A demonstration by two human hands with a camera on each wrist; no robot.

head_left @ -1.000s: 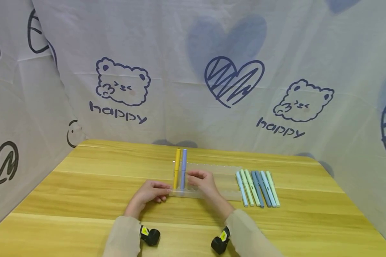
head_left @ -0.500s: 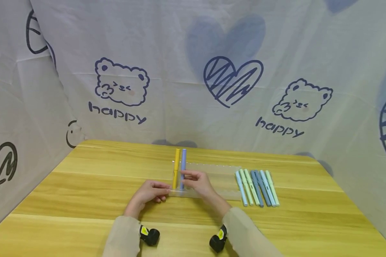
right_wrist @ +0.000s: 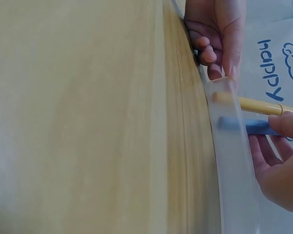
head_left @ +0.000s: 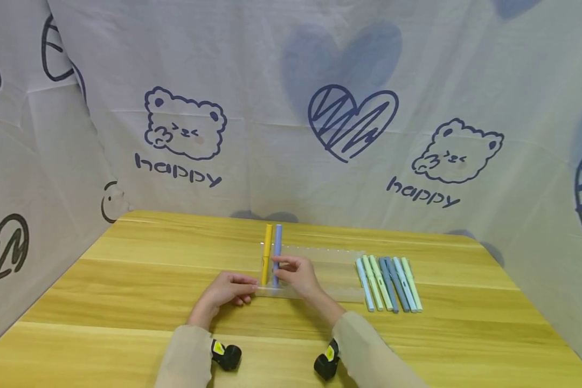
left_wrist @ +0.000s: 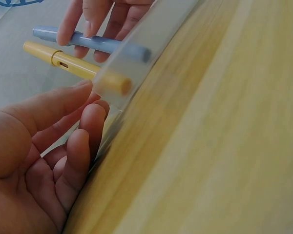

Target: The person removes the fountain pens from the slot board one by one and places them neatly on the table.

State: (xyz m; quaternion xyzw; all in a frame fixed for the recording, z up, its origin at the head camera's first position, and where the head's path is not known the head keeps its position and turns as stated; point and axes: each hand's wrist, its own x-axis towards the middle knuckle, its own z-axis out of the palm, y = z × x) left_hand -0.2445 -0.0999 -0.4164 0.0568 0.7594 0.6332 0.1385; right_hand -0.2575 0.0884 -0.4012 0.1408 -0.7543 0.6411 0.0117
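Note:
A clear plastic pen holder with a raised front lip lies mid-table. In its leftmost slots rest a yellow pen and, beside it, a periwinkle-blue pen, their lower ends behind the lip. My left hand pinches the holder's left front corner between thumb and fingers; in the left wrist view the thumb lies close to the yellow pen. With thumb and fingers, my right hand holds the blue pen around its middle, as the right wrist view also shows at the blue pen.
Right of the holder, several light-blue, pale-green and grey-blue pens lie side by side on the wooden table. A printed cloth hangs behind the table and along its sides.
My right hand has moved a little left, from beside the blue pen onto it, and grips it. The left hand and the holder stay in place.

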